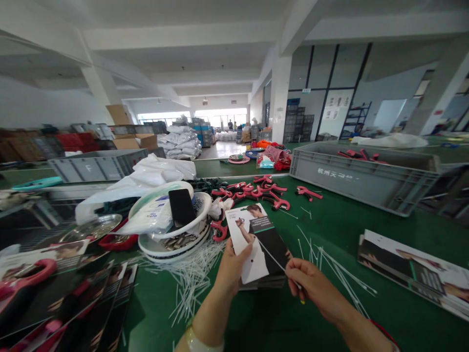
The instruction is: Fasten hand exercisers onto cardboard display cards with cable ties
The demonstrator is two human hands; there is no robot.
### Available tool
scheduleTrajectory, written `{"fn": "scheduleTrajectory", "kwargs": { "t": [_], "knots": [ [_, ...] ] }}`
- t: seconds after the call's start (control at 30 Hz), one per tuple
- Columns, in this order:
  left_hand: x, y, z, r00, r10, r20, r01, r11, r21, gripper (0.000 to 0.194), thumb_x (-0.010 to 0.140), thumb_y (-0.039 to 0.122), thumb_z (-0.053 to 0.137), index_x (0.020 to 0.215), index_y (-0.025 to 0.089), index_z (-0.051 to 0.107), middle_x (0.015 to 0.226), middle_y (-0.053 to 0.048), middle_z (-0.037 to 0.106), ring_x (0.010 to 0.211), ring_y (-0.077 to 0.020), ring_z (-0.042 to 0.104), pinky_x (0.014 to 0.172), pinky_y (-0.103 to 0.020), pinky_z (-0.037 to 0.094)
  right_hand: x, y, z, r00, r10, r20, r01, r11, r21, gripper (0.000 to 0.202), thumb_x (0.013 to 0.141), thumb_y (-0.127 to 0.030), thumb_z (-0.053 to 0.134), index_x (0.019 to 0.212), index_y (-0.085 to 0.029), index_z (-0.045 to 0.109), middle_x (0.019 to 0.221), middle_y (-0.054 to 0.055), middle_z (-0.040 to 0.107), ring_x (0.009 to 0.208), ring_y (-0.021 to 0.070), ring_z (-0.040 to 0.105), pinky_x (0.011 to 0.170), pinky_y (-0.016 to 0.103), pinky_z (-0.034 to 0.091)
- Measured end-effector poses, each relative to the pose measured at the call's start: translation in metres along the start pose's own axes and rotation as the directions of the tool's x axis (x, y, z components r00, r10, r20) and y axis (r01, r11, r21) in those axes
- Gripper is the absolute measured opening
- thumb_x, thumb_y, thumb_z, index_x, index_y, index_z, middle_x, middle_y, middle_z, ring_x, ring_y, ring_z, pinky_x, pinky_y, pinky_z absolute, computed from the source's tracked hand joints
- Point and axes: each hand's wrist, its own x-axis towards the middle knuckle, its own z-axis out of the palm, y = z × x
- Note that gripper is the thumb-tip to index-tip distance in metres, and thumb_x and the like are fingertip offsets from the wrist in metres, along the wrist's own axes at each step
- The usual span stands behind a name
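My left hand (pixel 231 263) grips the left edge of a printed cardboard card (pixel 264 230), with the thumb on its face. The card shows an arm picture and lies over a stack of similar cards, and there are small dark holes in its white part. Between the pinched fingers of my right hand (pixel 305 279) is a thin white cable tie (pixel 270 254), slanting across the card toward my left thumb. Whether its far end passes through a hole, I cannot tell. Loose cable ties (pixel 340 276) lie right of my right hand, and a larger heap of cable ties (pixel 194 274) spreads to the left.
Pink-and-black hand grips (pixel 276 200) lie behind the card. Stacked bowls (pixel 146 244) at left hold metal parts and a phone (pixel 182 208). A grey crate (pixel 362 178) stands back right, more cards (pixel 414 274) at right. Carded hand grips (pixel 66 308) fill the front left.
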Motion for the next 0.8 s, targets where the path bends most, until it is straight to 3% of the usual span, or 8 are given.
{"fn": "scheduleTrajectory", "kwargs": {
  "t": [0.2, 0.47, 0.8],
  "knots": [
    [-0.004, -0.007, 0.006, 0.996, 0.087, 0.005, -0.087, 0.996, -0.009, 0.064, 0.055, 0.02, 0.081, 0.113, 0.018, 0.053, 0.102, -0.009, 0.07, 0.085, -0.021, 0.066, 0.077, -0.032, 0.05, -0.014, -0.01, -0.003, 0.999, 0.038, -0.029, -0.038, 0.999, 0.01, 0.025, 0.065, -0.044, 0.049, 0.063, -0.02, 0.044, 0.044, -0.007, 0.047, 0.04, 0.0047, 0.036, 0.042, 0.019, 0.022],
    [-0.014, -0.007, 0.005, 0.985, 0.166, 0.036, -0.167, 0.985, 0.042, 0.068, 0.06, 0.029, 0.08, 0.12, 0.019, 0.05, 0.103, -0.008, 0.07, 0.084, -0.0196, 0.065, 0.078, -0.03, 0.048, -0.02, -0.013, -0.002, 0.997, 0.062, -0.039, -0.058, 0.993, 0.103, 0.029, 0.064, -0.046, 0.055, 0.063, -0.019, 0.044, 0.043, -0.008, 0.046, 0.039, 0.0036, 0.034, 0.04, 0.018, 0.02],
    [-0.03, -0.01, 0.011, 0.973, 0.085, 0.217, -0.101, 0.993, 0.065, 0.055, 0.063, 0.031, 0.079, 0.113, 0.019, 0.061, 0.109, -0.008, 0.068, 0.099, -0.0229, 0.062, 0.09, -0.033, 0.044, 0.0, -0.012, 0.007, 0.999, 0.029, 0.032, -0.037, 0.959, 0.282, 0.03, 0.066, -0.044, 0.061, 0.068, -0.019, 0.045, 0.041, -0.009, 0.044, 0.033, 0.0019, 0.028, 0.038, 0.019, 0.008]
  ]
}}
